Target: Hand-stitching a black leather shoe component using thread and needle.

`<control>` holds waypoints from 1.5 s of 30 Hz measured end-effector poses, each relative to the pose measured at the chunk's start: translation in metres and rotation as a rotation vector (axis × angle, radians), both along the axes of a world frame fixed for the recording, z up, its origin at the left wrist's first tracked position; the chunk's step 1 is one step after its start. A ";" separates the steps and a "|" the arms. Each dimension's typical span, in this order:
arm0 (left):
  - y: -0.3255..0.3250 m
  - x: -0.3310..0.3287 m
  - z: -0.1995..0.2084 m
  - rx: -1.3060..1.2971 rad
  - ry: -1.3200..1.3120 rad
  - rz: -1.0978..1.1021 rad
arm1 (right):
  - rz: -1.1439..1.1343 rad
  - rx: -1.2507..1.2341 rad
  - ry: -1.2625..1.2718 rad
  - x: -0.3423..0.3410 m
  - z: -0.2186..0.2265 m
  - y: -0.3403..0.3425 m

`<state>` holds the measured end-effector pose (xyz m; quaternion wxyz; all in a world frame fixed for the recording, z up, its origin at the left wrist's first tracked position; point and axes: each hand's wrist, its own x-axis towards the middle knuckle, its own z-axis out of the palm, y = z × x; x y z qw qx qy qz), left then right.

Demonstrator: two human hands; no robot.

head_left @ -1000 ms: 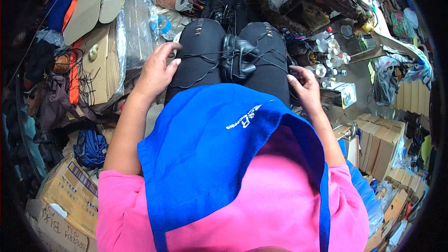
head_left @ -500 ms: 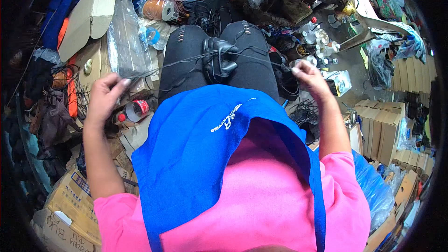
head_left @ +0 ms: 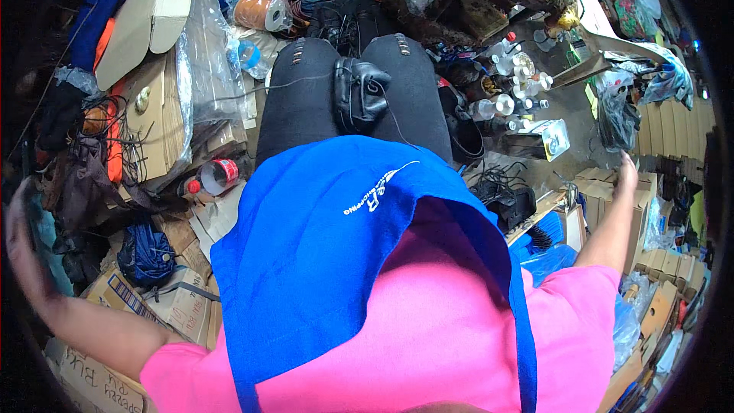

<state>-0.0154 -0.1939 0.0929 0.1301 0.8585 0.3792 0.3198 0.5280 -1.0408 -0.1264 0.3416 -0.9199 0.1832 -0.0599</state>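
Clear bottles (head_left: 489, 108), contents indistinct, cluster right of the black leather piece (head_left: 358, 101).

Short-sleeved pink top (head_left: 451, 329), bright blue apron (head_left: 306, 245) with white printed logo (head_left: 372, 196) and narrow blue straps (head_left: 524, 329); black trousers (head_left: 294, 107) with pale ladder-like knee marks (head_left: 403, 45); left hand (head_left: 21, 222) and right hand (head_left: 627, 177) bare.
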 end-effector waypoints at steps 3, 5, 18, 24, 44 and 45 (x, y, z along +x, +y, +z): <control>-0.044 0.052 -0.055 -0.021 0.422 -0.413 | 0.361 -0.006 -0.059 -0.033 -0.013 0.145; -0.073 0.093 -0.089 0.078 0.510 -0.567 | 0.702 0.307 -0.026 -0.071 -0.026 0.262; -0.140 0.239 -0.220 -0.609 0.472 -0.851 | 0.998 0.521 0.582 -0.163 -0.006 0.468; -0.108 0.225 -0.229 -0.503 0.282 -0.671 | 0.934 0.444 0.397 -0.133 -0.027 0.448; -0.092 0.270 -0.222 -0.152 0.441 -1.030 | 1.550 -0.071 0.389 -0.106 -0.008 0.503; -0.102 0.284 -0.224 -0.053 0.560 -1.083 | 1.700 -0.144 0.391 -0.109 -0.004 0.519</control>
